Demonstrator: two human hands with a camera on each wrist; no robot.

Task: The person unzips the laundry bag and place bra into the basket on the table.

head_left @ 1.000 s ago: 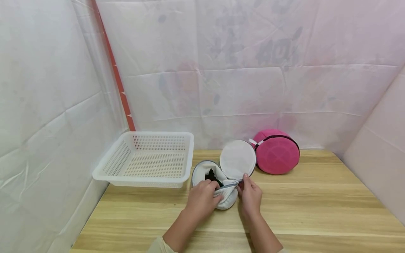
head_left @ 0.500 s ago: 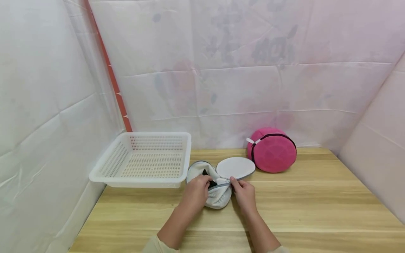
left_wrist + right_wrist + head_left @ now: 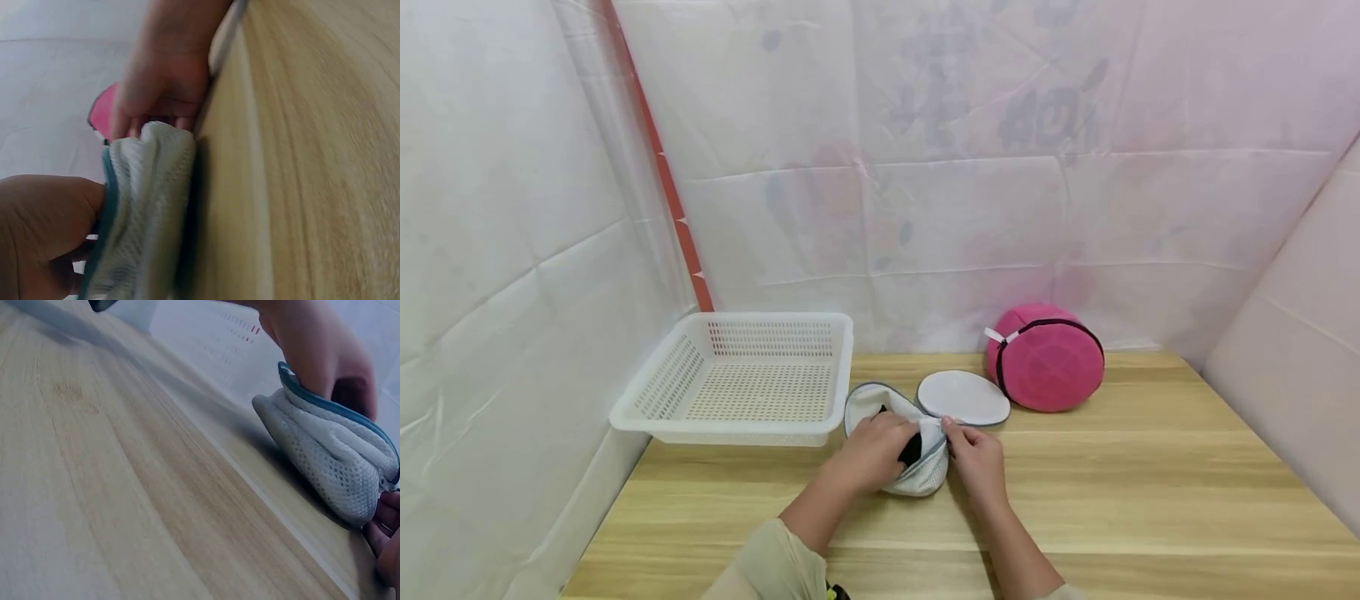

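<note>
A white mesh laundry bag (image 3: pixel 931 475) with a grey zipper edge lies on the table, its round lid (image 3: pixel 964 397) folded back flat behind it. My left hand (image 3: pixel 872 454) reaches into the bag's mouth and grips a black cloth item (image 3: pixel 911 451), which shows beside the fingers. Those fingertips are hidden by the bag's edge in the right wrist view, where the left hand (image 3: pixel 331 362) dips in from above. With thumb and fingers, my right hand (image 3: pixel 979 465) pinches the bag's rim near the lid's joint. The left wrist view shows the mesh side (image 3: pixel 147 206) between both hands.
At the left stands a white perforated plastic basket (image 3: pixel 733 427). A pink round zippered laundry bag (image 3: pixel 1051 367) stands at the back right, just behind the white lid. Pale sheeting (image 3: pixel 955 217) closes off the back and sides of the wooden table (image 3: pixel 1150 492).
The white lid has tipped from raised to lying flat. My left hand has shifted within the bag's mouth, and more black cloth shows on its right. My right hand keeps pinching the rim.
</note>
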